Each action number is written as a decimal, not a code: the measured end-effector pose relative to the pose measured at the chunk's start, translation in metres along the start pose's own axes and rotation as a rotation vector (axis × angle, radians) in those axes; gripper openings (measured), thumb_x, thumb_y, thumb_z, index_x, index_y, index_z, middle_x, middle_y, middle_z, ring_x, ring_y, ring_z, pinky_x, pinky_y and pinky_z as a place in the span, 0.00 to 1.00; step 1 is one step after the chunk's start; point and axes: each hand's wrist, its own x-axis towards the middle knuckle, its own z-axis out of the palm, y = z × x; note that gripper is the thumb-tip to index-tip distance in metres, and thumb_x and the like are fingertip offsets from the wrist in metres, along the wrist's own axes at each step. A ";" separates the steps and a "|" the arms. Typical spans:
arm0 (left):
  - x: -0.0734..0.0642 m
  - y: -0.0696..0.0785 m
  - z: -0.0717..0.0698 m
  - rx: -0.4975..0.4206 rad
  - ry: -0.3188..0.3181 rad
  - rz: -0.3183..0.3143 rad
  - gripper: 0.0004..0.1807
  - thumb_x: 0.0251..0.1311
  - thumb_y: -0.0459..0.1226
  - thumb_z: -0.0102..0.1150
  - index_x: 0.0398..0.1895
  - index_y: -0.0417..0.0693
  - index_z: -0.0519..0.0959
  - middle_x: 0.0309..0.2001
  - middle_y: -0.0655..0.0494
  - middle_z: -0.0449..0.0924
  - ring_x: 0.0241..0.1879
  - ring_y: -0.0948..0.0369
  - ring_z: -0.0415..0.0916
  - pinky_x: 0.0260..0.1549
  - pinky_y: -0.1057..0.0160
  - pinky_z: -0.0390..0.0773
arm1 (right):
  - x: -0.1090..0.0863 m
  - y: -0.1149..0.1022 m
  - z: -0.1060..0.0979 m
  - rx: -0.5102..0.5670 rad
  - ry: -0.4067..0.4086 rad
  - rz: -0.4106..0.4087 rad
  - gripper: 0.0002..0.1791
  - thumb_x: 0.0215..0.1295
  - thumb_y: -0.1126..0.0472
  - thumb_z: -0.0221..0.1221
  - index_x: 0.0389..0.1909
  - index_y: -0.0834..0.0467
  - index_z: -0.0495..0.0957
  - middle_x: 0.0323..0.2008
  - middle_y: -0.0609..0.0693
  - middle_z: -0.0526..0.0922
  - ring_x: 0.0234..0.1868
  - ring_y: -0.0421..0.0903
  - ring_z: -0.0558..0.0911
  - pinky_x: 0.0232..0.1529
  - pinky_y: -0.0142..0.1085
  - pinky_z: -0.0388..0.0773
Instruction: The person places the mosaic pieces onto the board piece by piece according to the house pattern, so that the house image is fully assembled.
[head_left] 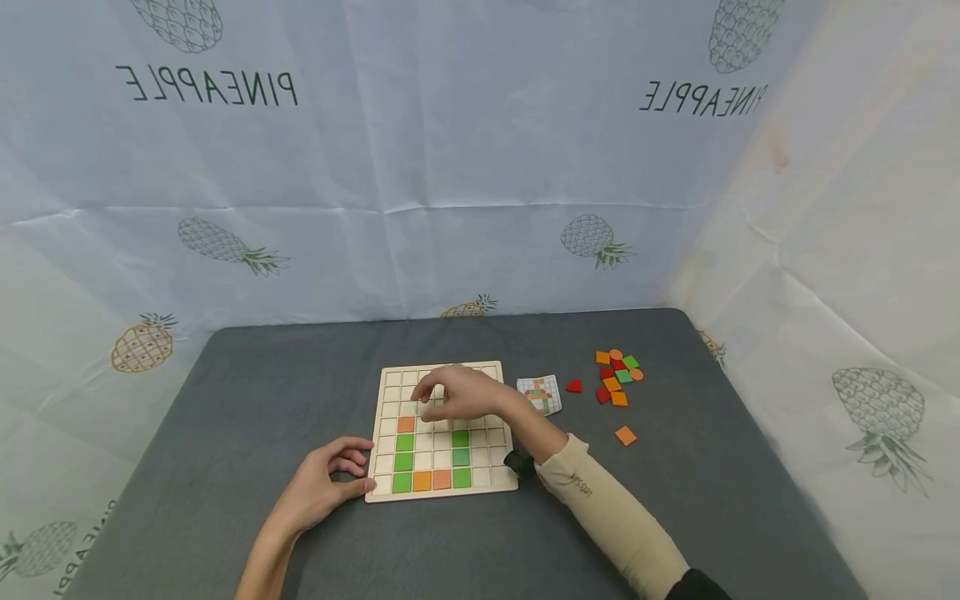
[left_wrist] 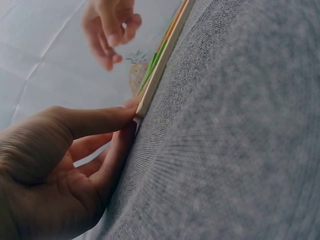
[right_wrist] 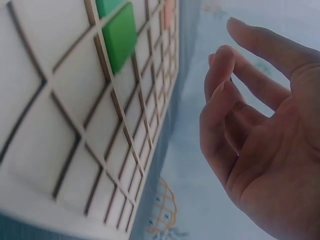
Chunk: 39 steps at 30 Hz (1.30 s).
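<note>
A pale wooden grid board [head_left: 442,492] lies on the dark cloth. Green, orange and salmon square tiles fill some cells on its left and front, among them an orange tile [head_left: 422,481] and a green tile [right_wrist: 120,37]. My left hand [head_left: 318,487] holds the board's near left corner, thumb at the front and fingers along the left side; the left wrist view shows its fingertips [left_wrist: 131,114] right at the edge. Above the board's middle hovers my right hand [head_left: 468,392], fingers loosely bent with nothing between them, as the right wrist view also shows [right_wrist: 265,125].
Right of the board lies a small pattern card [head_left: 551,392], partly behind my right wrist. Farther right are a scattered pile of red, orange and green pieces [head_left: 611,384], a lone red piece [head_left: 573,386] and an orange square [head_left: 626,436]. Pineapple-printed curtains [head_left: 487,150] surround the table.
</note>
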 end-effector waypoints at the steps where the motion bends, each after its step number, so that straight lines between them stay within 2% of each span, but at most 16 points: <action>1: 0.000 0.000 0.000 0.001 -0.001 -0.001 0.31 0.55 0.32 0.83 0.63 0.39 0.81 0.47 0.46 0.83 0.39 0.66 0.83 0.43 0.68 0.82 | -0.004 0.001 -0.003 0.014 0.008 0.001 0.19 0.77 0.55 0.66 0.64 0.58 0.85 0.58 0.54 0.88 0.44 0.47 0.88 0.48 0.34 0.82; 7: 0.000 -0.001 -0.001 0.001 -0.003 -0.010 0.31 0.55 0.32 0.83 0.63 0.40 0.81 0.47 0.46 0.83 0.39 0.67 0.82 0.43 0.68 0.82 | -0.031 0.009 -0.018 0.065 0.063 0.014 0.21 0.78 0.56 0.65 0.65 0.61 0.83 0.59 0.59 0.88 0.35 0.44 0.88 0.40 0.32 0.82; 12: -0.001 -0.001 0.000 0.009 0.005 -0.016 0.32 0.55 0.32 0.83 0.63 0.40 0.82 0.47 0.47 0.83 0.39 0.66 0.82 0.42 0.68 0.82 | -0.055 0.020 -0.030 0.063 0.133 0.047 0.22 0.77 0.54 0.66 0.65 0.61 0.84 0.59 0.59 0.87 0.33 0.39 0.84 0.39 0.32 0.82; 16: -0.001 -0.001 0.000 0.014 0.011 -0.022 0.32 0.54 0.32 0.83 0.63 0.40 0.82 0.47 0.47 0.83 0.39 0.66 0.82 0.42 0.68 0.82 | -0.074 0.033 -0.042 0.041 0.181 0.059 0.22 0.77 0.55 0.66 0.64 0.63 0.83 0.58 0.60 0.88 0.31 0.39 0.80 0.38 0.33 0.80; 21: -0.002 -0.001 0.000 0.003 0.011 -0.018 0.32 0.54 0.32 0.83 0.63 0.40 0.82 0.47 0.47 0.83 0.39 0.66 0.82 0.42 0.68 0.82 | -0.099 0.052 -0.055 0.087 0.231 0.105 0.22 0.77 0.58 0.66 0.65 0.66 0.82 0.57 0.64 0.87 0.22 0.39 0.75 0.30 0.33 0.76; 24: -0.001 -0.002 0.000 0.003 0.011 -0.011 0.32 0.54 0.31 0.83 0.63 0.39 0.82 0.47 0.47 0.83 0.39 0.67 0.82 0.43 0.68 0.82 | -0.116 0.060 -0.063 0.114 0.268 0.150 0.22 0.76 0.59 0.67 0.65 0.66 0.82 0.58 0.66 0.86 0.20 0.42 0.74 0.27 0.33 0.74; 29: -0.001 -0.002 0.001 0.007 0.015 -0.008 0.32 0.54 0.31 0.83 0.63 0.39 0.82 0.46 0.47 0.83 0.38 0.67 0.82 0.43 0.69 0.82 | -0.142 0.080 -0.074 0.114 0.336 0.206 0.22 0.77 0.58 0.67 0.66 0.65 0.82 0.60 0.67 0.85 0.22 0.53 0.78 0.27 0.35 0.74; 32: -0.001 -0.001 0.001 0.008 0.018 -0.012 0.32 0.53 0.31 0.83 0.62 0.39 0.82 0.46 0.47 0.83 0.39 0.66 0.82 0.43 0.69 0.82 | -0.156 0.093 -0.082 0.108 0.367 0.246 0.23 0.78 0.58 0.66 0.67 0.66 0.81 0.61 0.68 0.85 0.27 0.58 0.82 0.28 0.36 0.75; 35: -0.001 -0.001 0.002 0.009 0.021 -0.015 0.32 0.53 0.31 0.84 0.62 0.40 0.82 0.46 0.47 0.83 0.39 0.66 0.82 0.42 0.69 0.81 | -0.170 0.108 -0.088 0.120 0.384 0.289 0.24 0.79 0.58 0.65 0.67 0.67 0.80 0.60 0.67 0.85 0.27 0.52 0.81 0.26 0.36 0.74; 39: 0.000 0.000 0.002 0.008 0.021 -0.013 0.32 0.53 0.32 0.84 0.62 0.40 0.82 0.46 0.47 0.83 0.39 0.66 0.82 0.43 0.69 0.81 | -0.185 0.127 -0.095 0.141 0.398 0.314 0.23 0.79 0.59 0.65 0.67 0.68 0.79 0.61 0.69 0.83 0.24 0.50 0.78 0.26 0.35 0.74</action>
